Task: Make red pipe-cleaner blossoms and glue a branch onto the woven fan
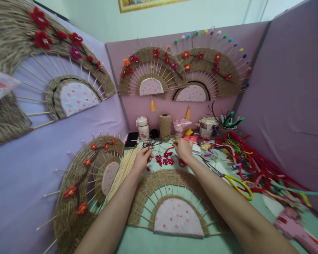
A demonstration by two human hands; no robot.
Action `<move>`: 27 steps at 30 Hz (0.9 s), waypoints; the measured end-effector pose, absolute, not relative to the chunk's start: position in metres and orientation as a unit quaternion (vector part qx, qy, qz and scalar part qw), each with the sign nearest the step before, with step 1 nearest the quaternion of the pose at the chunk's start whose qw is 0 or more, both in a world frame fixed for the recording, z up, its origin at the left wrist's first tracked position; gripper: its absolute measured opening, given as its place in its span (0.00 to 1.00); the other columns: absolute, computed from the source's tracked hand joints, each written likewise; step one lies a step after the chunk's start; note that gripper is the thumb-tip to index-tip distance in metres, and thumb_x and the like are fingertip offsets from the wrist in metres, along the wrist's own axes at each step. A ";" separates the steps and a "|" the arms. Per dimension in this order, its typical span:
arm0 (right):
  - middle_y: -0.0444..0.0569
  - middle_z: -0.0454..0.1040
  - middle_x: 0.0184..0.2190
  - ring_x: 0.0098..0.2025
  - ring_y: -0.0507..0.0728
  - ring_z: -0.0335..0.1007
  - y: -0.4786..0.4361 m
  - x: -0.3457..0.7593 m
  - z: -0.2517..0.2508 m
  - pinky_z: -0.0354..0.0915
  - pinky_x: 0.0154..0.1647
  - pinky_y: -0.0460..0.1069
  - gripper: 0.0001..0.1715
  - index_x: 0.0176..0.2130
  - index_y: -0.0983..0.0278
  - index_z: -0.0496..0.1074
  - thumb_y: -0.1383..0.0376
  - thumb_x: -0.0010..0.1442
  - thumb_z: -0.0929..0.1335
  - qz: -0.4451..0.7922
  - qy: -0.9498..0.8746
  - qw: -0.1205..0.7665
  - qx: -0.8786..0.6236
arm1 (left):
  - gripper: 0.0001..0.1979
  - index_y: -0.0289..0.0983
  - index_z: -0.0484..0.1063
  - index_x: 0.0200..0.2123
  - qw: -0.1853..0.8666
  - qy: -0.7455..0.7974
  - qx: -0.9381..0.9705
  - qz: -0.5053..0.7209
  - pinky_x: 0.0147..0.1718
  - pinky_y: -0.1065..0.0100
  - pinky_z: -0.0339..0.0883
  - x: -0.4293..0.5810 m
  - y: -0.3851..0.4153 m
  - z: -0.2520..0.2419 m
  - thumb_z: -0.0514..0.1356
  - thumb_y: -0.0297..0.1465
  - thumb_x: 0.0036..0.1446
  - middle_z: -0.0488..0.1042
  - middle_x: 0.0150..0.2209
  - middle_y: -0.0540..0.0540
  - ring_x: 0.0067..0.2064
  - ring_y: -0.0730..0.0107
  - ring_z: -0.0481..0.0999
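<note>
Over the far part of the table, my left hand (pixel 143 159) is closed in a pinch at some thin dark strands (pixel 148 144). My right hand (pixel 184 149) is also pinched, its fingertips around a thin end that is too small to name. Between and below the hands lie red and magenta fuzzy flowers (pixel 164 160) and small red-handled scissors (pixel 182 163). Closer to me, a woven twine fan (pixel 144 188) with a spotted half-round centre (pixel 178 217) lies flat under my forearms.
Yellow-handled scissors (pixel 238 186), tangled pipe cleaners (pixel 250 162) and a pink glue gun (pixel 294 227) lie to the right. Thin sticks (pixel 125 165) and another fan (pixel 69 169) are at left. A twine spool (pixel 164 127) and white bottle (pixel 142 128) stand behind.
</note>
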State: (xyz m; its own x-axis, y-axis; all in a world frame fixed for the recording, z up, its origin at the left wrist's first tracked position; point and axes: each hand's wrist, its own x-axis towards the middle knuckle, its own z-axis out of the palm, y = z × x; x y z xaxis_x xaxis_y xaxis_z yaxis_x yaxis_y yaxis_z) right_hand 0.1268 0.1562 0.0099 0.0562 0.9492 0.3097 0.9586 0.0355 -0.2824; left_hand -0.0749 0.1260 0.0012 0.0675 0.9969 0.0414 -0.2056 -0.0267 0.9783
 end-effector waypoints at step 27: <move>0.48 0.80 0.33 0.35 0.53 0.73 0.144 0.080 0.026 0.62 0.36 0.44 0.12 0.34 0.66 0.78 0.62 0.61 0.66 0.135 -0.780 0.312 -0.526 | 0.22 0.35 0.72 0.36 0.518 0.378 0.498 0.584 0.21 0.76 0.51 -0.108 0.123 -0.007 0.67 0.46 0.47 0.68 0.23 0.53 0.22 0.81 0.60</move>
State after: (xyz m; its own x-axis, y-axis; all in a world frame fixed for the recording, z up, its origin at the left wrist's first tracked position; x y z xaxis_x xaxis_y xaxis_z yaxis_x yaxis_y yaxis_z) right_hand 0.0801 0.1442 0.0256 -0.2532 0.9039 0.3447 0.7363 0.4112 -0.5374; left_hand -0.1076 0.1235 -0.0066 0.0334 0.9813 0.1894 -0.2285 -0.1770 0.9573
